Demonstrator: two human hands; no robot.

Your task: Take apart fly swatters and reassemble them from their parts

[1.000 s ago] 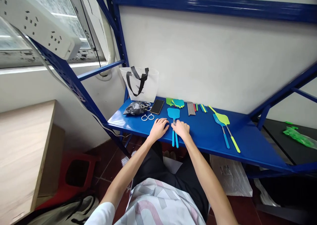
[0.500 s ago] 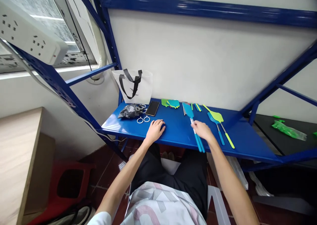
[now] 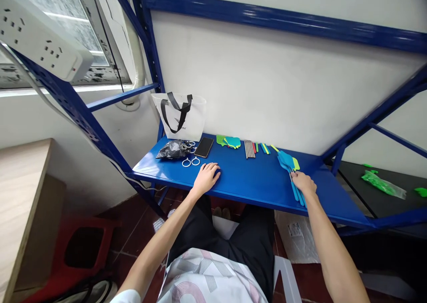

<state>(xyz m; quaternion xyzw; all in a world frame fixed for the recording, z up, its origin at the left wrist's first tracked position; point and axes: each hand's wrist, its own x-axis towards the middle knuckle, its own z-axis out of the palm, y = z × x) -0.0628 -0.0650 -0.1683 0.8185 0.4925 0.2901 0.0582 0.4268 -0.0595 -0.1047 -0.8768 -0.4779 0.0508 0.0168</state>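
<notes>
Head view, and the long blue table [image 3: 247,178] takes up most of the action, one white tote bag [image 3: 195,125] standing at its far left corner. Now the blue fly swatters [image 3: 285,159], at table right: at least two, overlap spoiling the count, heads toward the wall, handles angling back over the near edge. Right hand [image 3: 303,183] is right on them, fingers wrapped around the shafts, one yellow-green fly swatter [image 3: 296,163] peeking out beside their heads. Left hand [image 3: 206,177] lies well apart, palm down, fingers loosely spread, gripping nothing. Down the sizes: one black plastic bag [image 3: 171,149], one phone [image 3: 204,147], one green swatter head [image 3: 220,140] beside one blue swatter head [image 3: 232,142], roughly five metal rods [image 3: 249,149], several short coloured sticks [image 3: 257,147], and two white rings [image 3: 186,166] up front, others by the black plastic bag.
</notes>
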